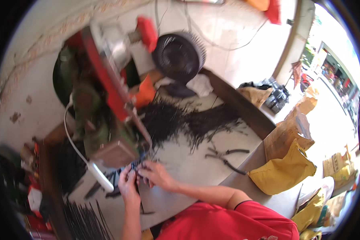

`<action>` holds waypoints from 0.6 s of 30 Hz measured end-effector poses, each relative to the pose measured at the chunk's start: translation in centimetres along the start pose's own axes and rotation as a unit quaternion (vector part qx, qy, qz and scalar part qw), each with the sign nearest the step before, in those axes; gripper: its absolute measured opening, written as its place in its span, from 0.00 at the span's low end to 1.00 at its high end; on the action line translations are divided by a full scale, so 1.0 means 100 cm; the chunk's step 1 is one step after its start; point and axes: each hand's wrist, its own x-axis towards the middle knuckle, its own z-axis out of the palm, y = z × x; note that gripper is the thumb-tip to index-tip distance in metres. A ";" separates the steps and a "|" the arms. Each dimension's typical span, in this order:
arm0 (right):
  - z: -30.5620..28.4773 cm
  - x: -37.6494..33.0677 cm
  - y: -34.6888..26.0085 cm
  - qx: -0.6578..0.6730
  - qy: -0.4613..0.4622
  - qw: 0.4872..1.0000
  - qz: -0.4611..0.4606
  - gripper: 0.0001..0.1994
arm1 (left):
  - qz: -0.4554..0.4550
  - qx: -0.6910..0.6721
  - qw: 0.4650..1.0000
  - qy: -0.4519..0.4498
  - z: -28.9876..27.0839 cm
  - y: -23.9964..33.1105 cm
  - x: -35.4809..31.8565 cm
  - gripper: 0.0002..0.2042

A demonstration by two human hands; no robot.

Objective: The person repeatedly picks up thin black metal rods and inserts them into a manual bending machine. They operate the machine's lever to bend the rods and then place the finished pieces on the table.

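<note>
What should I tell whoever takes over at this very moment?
Left hand: grip closed on a small bunch of thin black metal rods at the base of the red-and-green bench machine.
Right hand: fingers pinching the same bunch from the other side.
Big heap of loose black rods lies on the grey worktable; black-handled pliers lie right of the hands.
Done: one bunch gathered. Left: the heap, untouched.

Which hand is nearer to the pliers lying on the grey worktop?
The right hand. It is closer to the pliers, which lie apart from it to its right. The left hand is farther off, on the other side of the right hand, both at thin dark rods.
</note>
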 end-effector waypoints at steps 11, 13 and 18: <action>0.002 -0.002 0.005 -0.018 0.025 0.999 0.039 0.11 | -0.060 -0.048 0.997 -0.007 -0.004 0.001 -0.006 0.15; 0.003 0.000 0.009 -0.019 0.027 0.999 0.039 0.10 | -0.062 -0.050 0.997 -0.006 -0.006 0.000 -0.005 0.16; 0.001 0.001 0.006 -0.010 0.039 0.999 0.034 0.09 | -0.065 -0.045 0.997 -0.013 -0.001 0.004 -0.006 0.15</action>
